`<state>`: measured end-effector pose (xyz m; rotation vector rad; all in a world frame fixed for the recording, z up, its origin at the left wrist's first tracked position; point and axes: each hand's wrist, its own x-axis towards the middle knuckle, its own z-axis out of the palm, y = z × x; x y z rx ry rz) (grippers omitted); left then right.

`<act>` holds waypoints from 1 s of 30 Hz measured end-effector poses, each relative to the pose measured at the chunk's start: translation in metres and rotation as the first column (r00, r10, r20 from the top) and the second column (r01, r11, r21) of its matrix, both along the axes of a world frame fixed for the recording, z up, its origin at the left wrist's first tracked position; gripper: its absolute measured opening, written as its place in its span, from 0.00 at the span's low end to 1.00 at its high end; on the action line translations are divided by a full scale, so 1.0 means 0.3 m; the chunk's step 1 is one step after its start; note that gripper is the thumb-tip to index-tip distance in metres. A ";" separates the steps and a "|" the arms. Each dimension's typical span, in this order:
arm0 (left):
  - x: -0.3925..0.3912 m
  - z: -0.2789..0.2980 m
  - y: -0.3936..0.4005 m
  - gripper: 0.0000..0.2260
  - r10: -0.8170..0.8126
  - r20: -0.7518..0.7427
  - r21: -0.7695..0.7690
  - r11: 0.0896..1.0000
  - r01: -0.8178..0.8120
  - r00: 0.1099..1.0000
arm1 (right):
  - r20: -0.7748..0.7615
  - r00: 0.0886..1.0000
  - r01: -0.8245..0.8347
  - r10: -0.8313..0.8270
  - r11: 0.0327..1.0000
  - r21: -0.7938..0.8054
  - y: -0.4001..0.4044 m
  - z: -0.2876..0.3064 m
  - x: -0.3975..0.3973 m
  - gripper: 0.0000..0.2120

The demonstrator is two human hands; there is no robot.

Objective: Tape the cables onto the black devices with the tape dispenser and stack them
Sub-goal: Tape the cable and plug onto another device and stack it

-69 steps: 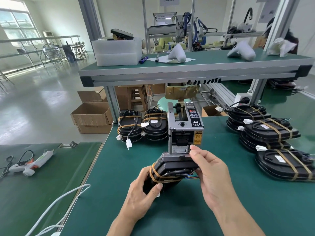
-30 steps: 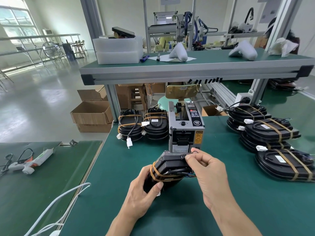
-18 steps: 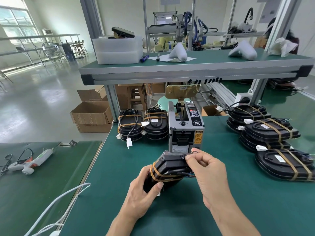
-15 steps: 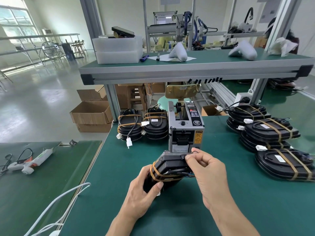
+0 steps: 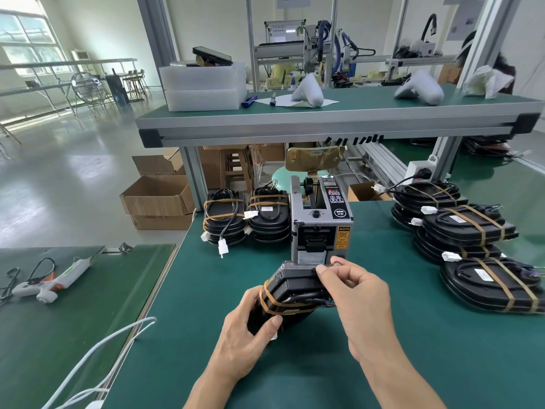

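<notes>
Head view looks down on a green bench (image 5: pixel 413 364) with the grey tape dispenser (image 5: pixel 320 228) standing as the landmark at its middle. Just in front of the dispenser's outlet, both hands hold one black device (image 5: pixel 290 293), tilted with its far end raised toward the outlet. The left hand (image 5: pixel 246 340) wraps round the device's near end, thumb on top, in a firm grip. The right hand (image 5: pixel 355 293) has its fingers curled at the device's far top edge, thumb and forefinger pinched together there; what they pinch is too small to tell, possibly a tape strip. One brown tape band (image 5: pixel 272 302) already crosses the device over its coiled cable (image 5: pixel 305 298). Left of the dispenser, at the bench's far edge, stand two short stacks of taped devices (image 5: pixel 246 219) with white connectors hanging. Right of the dispenser lies a longer overlapping row of taped devices (image 5: pixel 469 237). Far left of the dispenser, on a separate lower bench, rests a white glue gun (image 5: pixel 51 283)
</notes>
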<state>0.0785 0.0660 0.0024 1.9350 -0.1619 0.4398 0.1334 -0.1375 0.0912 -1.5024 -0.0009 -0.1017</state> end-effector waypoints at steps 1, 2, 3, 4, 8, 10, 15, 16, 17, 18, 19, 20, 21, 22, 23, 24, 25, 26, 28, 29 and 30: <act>0.000 0.000 0.000 0.21 0.001 -0.001 0.004 1.000 -0.001 1.000 | 0.003 1.000 0.011 -0.011 1.000 -0.010 0.001 -0.001 0.000 0.07; 0.000 0.000 0.001 0.21 0.002 -0.002 0.008 1.000 -0.002 1.000 | 0.007 1.000 0.022 -0.022 1.000 -0.018 0.004 -0.003 0.001 0.07; 0.000 -0.001 0.001 0.21 0.002 -0.002 0.012 1.000 -0.002 1.000 | 0.011 0.999 0.033 -0.033 0.999 -0.024 0.006 -0.006 0.003 0.07; 0.000 -0.002 0.002 0.20 0.001 -0.002 0.014 1.000 -0.001 1.000 | 0.014 0.999 0.042 -0.042 0.999 -0.028 0.009 -0.007 0.005 0.07; 0.003 -0.004 0.001 0.20 -0.001 -0.003 0.016 1.000 0.001 1.000 | 0.012 0.998 0.066 -0.065 0.997 -0.041 0.016 -0.010 0.008 0.07; 0.004 -0.004 0.001 0.21 0.001 -0.004 0.015 1.000 -0.001 1.000 | 0.006 0.998 0.066 -0.066 0.997 -0.030 0.015 -0.014 0.007 0.08; 0.004 0.002 0.000 0.20 -0.005 0.007 0.006 1.000 0.005 1.000 | -0.007 0.998 0.069 -0.069 0.998 -0.001 0.024 -0.018 0.000 0.06; 0.003 0.002 0.000 0.20 -0.006 0.006 0.004 1.000 0.006 1.000 | -0.013 0.997 0.081 -0.080 0.997 0.019 0.029 -0.017 0.000 0.05; 0.002 0.002 0.000 0.21 -0.007 0.004 0.001 1.000 0.007 1.000 | -0.017 0.996 0.092 -0.091 0.995 0.044 0.033 -0.016 0.000 0.05; 0.001 0.001 0.001 0.21 -0.008 0.002 0.001 1.000 0.008 1.000 | -0.019 0.995 0.100 -0.099 0.993 0.063 0.037 -0.016 -0.001 0.06; 0.000 0.001 0.001 0.21 -0.008 0.000 0.005 1.000 0.008 1.000 | -0.017 0.995 0.103 -0.102 0.992 0.072 0.041 -0.018 -0.003 0.07; -0.001 0.001 0.001 0.21 -0.009 -0.001 0.008 1.000 0.009 1.000 | -0.015 0.994 0.105 -0.105 0.992 0.074 0.045 -0.020 -0.007 0.08; -0.001 0.001 0.002 0.20 -0.010 -0.001 0.007 1.000 0.010 1.000 | -0.016 0.994 0.108 -0.107 0.991 0.075 0.048 -0.023 -0.010 0.09; 0.000 0.001 0.001 0.20 -0.010 -0.001 0.004 1.000 0.010 1.000 | -0.018 0.994 0.111 -0.110 0.991 0.077 0.050 -0.026 -0.013 0.11; 0.000 0.001 0.001 0.20 -0.011 -0.001 0.002 1.000 0.011 1.000 | -0.022 0.994 0.112 -0.111 0.990 0.082 0.051 -0.026 -0.015 0.14; 0.003 0.002 0.001 0.20 -0.009 -0.001 0.003 1.000 0.009 1.000 | -0.027 0.994 0.111 -0.109 0.990 0.086 0.053 -0.026 -0.016 0.16; 0.003 0.002 0.001 0.20 -0.007 -0.001 0.005 1.000 0.007 1.000 | -0.030 0.994 0.109 -0.106 0.990 0.084 0.053 -0.026 -0.016 0.18; 0.003 0.003 0.001 0.20 -0.004 -0.001 0.005 1.000 0.004 1.000 | -0.029 0.994 0.105 -0.103 0.991 0.077 0.054 -0.028 -0.015 0.18; 0.002 0.002 0.000 0.20 -0.002 -0.001 0.004 1.000 0.002 1.000 | -0.020 0.995 0.095 -0.094 0.993 0.070 0.053 -0.034 -0.010 0.14; 0.002 0.002 0.001 0.21 -0.001 -0.003 0.005 1.000 0.001 1.000 | -0.019 0.995 0.094 -0.093 0.992 0.086 0.053 -0.039 -0.006 0.11; 0.001 0.000 0.001 0.20 -0.001 -0.006 0.006 1.000 0.001 1.000 | -0.026 0.995 0.098 -0.096 0.988 0.118 0.052 -0.043 -0.001 0.08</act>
